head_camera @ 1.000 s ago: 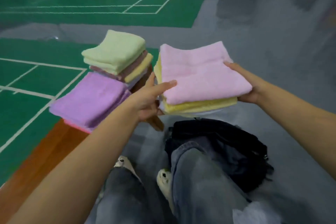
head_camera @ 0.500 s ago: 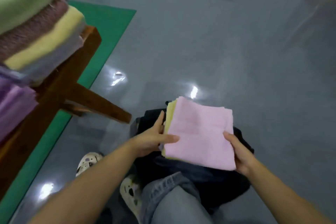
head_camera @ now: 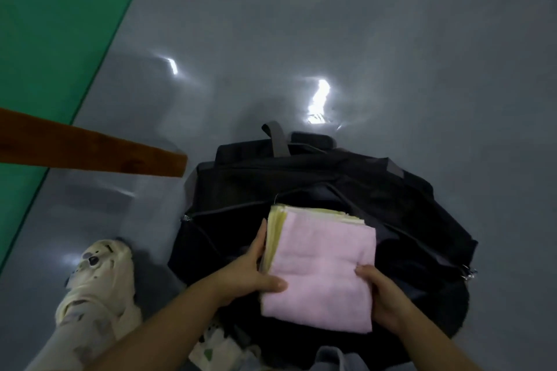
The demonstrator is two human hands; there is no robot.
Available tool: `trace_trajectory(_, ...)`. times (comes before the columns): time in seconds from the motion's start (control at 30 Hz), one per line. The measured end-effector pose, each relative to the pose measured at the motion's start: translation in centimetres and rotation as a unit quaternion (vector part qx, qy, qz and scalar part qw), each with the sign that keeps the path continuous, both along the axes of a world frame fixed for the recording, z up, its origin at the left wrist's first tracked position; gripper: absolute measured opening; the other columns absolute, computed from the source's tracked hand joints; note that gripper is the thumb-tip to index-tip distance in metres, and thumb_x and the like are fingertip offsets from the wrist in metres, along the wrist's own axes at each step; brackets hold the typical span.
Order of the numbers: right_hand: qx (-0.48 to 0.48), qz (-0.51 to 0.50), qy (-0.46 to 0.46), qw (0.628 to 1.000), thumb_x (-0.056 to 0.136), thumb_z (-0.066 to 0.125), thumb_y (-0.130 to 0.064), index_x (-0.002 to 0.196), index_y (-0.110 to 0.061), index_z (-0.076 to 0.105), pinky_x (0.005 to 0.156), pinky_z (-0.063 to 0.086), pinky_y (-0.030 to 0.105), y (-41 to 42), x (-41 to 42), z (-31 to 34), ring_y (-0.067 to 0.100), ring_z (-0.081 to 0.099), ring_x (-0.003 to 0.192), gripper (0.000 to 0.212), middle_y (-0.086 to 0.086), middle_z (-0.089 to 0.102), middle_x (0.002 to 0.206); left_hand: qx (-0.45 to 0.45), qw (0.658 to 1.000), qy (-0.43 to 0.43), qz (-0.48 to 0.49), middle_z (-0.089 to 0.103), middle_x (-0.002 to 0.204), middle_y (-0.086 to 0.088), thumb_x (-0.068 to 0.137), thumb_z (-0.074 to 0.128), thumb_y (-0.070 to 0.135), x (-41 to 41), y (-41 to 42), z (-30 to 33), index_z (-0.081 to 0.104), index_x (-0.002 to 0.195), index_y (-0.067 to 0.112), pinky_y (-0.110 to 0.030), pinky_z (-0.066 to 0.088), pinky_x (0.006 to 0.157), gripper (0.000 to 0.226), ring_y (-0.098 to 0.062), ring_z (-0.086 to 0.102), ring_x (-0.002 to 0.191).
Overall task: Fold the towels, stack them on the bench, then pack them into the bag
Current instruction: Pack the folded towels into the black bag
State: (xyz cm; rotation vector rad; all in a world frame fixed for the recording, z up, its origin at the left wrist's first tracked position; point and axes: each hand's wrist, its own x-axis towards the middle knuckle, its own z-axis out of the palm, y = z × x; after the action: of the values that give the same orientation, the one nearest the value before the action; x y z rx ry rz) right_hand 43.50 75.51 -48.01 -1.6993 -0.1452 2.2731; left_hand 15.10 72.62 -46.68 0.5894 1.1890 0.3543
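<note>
The picture is dim and blurry. Two bright light spots shine on the glossy grey floor [head_camera: 331, 39] beyond the black cloth bag [head_camera: 301, 178].

No readable text, label, brand or number shows on anything in view.

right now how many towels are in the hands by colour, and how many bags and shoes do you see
pink folded terry towel, on top: 1
pale yellow folded towels, under it: layers show, count cannot be told
black fabric duffel bag: 1
cream patterned shoes: 2
total: 4, plus the yellow layers
</note>
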Motion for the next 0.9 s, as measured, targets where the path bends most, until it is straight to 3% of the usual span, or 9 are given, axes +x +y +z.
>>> trace_trajectory(0.07,-0.006,-0.01,0.004,1.0,0.043,0.081,-0.014,0.119,-0.003,0.06,0.063,0.057,0.035,-0.2,-0.1,-1.0,0.031,0.07,0.082,0.08,0.02,0.07,0.101,-0.003,1.0,-0.008,-0.002,0.026,0.152,0.011,0.074,0.08,0.006,0.5,-0.2,-1.0,-0.018,0.146,0.043,-0.017,0.044,0.097,0.127,-0.002,0.04,0.129)
trace_trajectory(0.23,0.015,-0.033,-0.003,0.999,0.019,0.09,-0.019,0.106,-0.006,0.064,0.061,0.057,0.034,0.5,-0.2,-2.9,0.029,0.07,0.077,0.092,0.017,0.072,0.092,0.006,1.0,-0.002,0.007,0.027,0.151,0.011,0.073,0.078,0.001,1.1,0.2,-2.9,-0.016,0.147,0.043,-0.02,0.042,0.102,0.127,-0.004,0.041,0.129)
trace_trajectory(0.33,0.022,-0.04,-0.015,0.999,0.038,0.081,-0.014,0.108,-0.006,0.063,0.058,0.057,0.033,1.6,-0.3,-3.5,0.027,0.071,0.075,0.072,0.015,0.073,0.089,0.003,0.999,0.012,0.034,0.031,0.148,0.011,0.071,0.079,-0.001,1.1,0.7,-3.3,-0.015,0.148,0.038,-0.016,0.043,0.099,0.128,-0.005,0.041,0.129)
trace_trajectory(0.4,0.021,-0.035,-0.04,0.998,0.039,0.083,-0.015,0.118,-0.005,0.059,0.064,0.057,0.035,2.1,-0.7,-3.8,0.029,0.069,0.087,0.083,0.017,0.071,0.101,-0.006,0.997,0.037,0.063,0.035,0.143,0.009,0.071,0.076,-0.004,1.3,0.7,-3.4,-0.015,0.149,0.033,-0.011,0.045,0.088,0.125,-0.005,0.042,0.124)
trace_trajectory(0.53,0.043,-0.044,-0.101,0.993,0.037,0.085,-0.022,0.132,-0.003,0.047,0.078,0.051,0.038,1.9,-0.9,-3.8,0.036,0.059,0.108,0.104,0.022,0.06,0.123,-0.042,0.991,0.078,0.103,0.035,0.15,0.0,0.08,0.065,-0.013,1.6,-0.1,-2.6,-0.015,0.15,0.028,-0.016,0.049,0.076,0.114,-0.003,0.051,0.103)
trace_trajectory(0.63,0.069,-0.017,-0.164,0.984,0.07,0.081,-0.019,0.138,-0.009,0.033,0.085,0.048,0.04,1.7,-1.3,-0.9,0.031,0.057,0.106,0.084,0.015,0.054,0.125,-0.05,0.988,0.078,0.121,0.028,0.154,-0.004,0.081,0.066,-0.01,1.7,-0.4,-0.5,-0.013,0.151,0.026,-0.014,0.048,0.067,0.111,-0.006,0.048,0.108)
trace_trajectory(0.73,0.113,0.093,-0.264,0.953,0.083,0.072,-0.011,0.145,-0.01,0.022,0.097,0.043,0.041,1.6,-1.0,2.6,0.032,0.051,0.117,0.08,0.018,0.043,0.135,-0.033,0.985,0.094,0.139,0.025,0.155,-0.011,0.082,0.068,-0.005,1.7,-0.2,3.1,-0.004,0.153,0.023,-0.025,0.047,0.089,0.105,-0.014,0.043,0.12)
trace_trajectory(0.8,0.153,0.179,-0.308,0.922,0.082,0.073,-0.011,0.144,-0.006,0.024,0.095,0.043,0.039,1.7,-0.9,6.1,0.034,0.05,0.118,0.08,0.022,0.043,0.136,-0.018,0.983,0.111,0.145,0.041,0.142,-0.006,0.083,0.069,0.001,1.7,-0.4,6.4,0.006,0.154,0.021,-0.035,0.045,0.101,0.096,-0.018,0.048,0.121)
trace_trajectory(0.9,0.234,0.314,-0.314,0.865,0.084,0.071,-0.022,0.137,-0.005,0.037,0.086,0.042,0.03,2.3,-2.7,12.4,0.026,0.056,0.104,0.066,0.014,0.056,0.118,0.025,0.983,0.123,0.135,0.051,0.119,0.005,0.087,0.068,0.013,1.3,-0.7,13.3,0.021,0.15,0.021,-0.024,0.052,0.085,0.079,-0.009,0.057,0.105)
